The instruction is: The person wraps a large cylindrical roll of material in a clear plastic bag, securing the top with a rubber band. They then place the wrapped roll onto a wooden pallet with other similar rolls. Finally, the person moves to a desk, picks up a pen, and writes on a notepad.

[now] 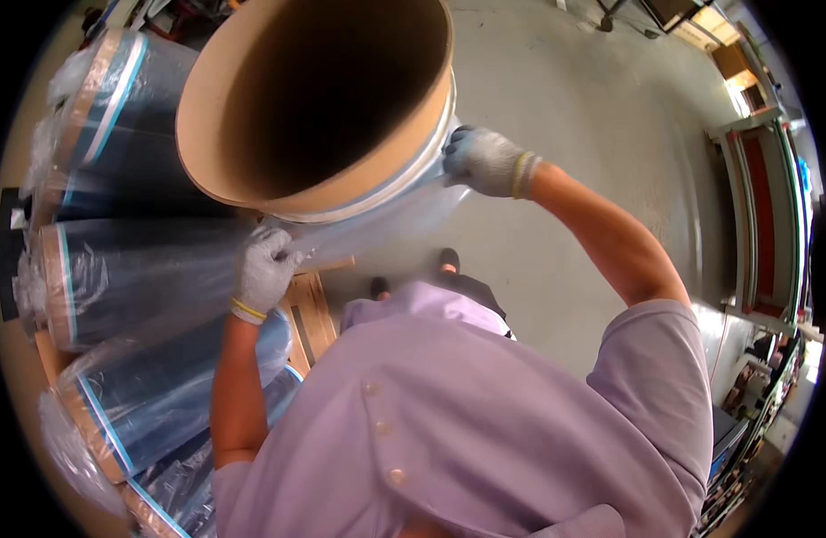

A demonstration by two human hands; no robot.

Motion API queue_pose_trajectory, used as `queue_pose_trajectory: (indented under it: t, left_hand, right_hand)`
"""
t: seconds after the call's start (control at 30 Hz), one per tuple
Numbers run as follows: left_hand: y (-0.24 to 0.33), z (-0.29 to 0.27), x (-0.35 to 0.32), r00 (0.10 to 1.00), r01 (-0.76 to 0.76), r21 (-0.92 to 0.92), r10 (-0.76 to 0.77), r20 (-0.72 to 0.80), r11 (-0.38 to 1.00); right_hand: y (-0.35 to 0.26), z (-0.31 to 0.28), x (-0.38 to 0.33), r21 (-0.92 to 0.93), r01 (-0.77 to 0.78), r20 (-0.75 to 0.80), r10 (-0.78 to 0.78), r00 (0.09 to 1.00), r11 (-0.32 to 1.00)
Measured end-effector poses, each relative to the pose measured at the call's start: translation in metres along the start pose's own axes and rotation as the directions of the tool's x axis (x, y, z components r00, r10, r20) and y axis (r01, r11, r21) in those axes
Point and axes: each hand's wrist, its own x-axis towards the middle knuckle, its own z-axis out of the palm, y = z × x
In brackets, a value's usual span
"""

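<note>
A wide cardboard tube (214, 117) stands tilted before me, its dark hollow end facing up. White and blue bands show around its outside below the rim. Clear plastic film (373, 224) is drawn out from its near side, stretched between my two gloved hands. My left hand (264, 273), in a grey glove with a yellow cuff edge, is closed on the film under the tube's near left side. On the right, my right hand (490, 161) pinches the film beside the tube wall. Its fingertips are partly hidden against the tube.
Several plastic-wrapped dark blue rolls (153, 278) with cardboard cores lie stacked along the left. Part of a wooden pallet (313, 314) shows beside them. Grey floor (592, 134) stretches to the right, toward a framed rack (763, 215) and shelving. My shoes (449, 260) are below the tube.
</note>
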Motion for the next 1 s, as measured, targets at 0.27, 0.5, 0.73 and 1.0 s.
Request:
queue_pose_trajectory:
  t: [0.27, 0.5, 0.73, 1.0]
  left_hand:
    - [0.047, -0.031, -0.016, 0.979, -0.022, -0.383, -0.058, -0.196, 0.923]
    - [0.059, -0.059, 0.022, 0.894, -0.21, -0.517, -0.052, -0.446, 0.83]
    - [0.048, -0.089, 0.027, 0.804, -0.288, -0.467, -0.054, -0.593, 0.836]
    - [0.07, -0.118, 0.028, 0.833, -0.304, -0.445, 0.009, -0.553, 0.843]
  right_hand:
    - [-0.036, -0.068, -0.046, 0.294, -0.003, -0.341, 0.108, 0.934, 0.956]
    - [-0.062, -0.108, -0.057, 0.611, -0.034, -0.471, 0.398, 0.788, 0.791]
    - [-0.073, -0.138, -0.028, 0.608, 0.016, -0.569, 0.421, 0.706, 0.794]
    - [-0.064, -0.175, -0.019, 0.618, -0.049, -0.424, 0.385, 0.82, 0.784]
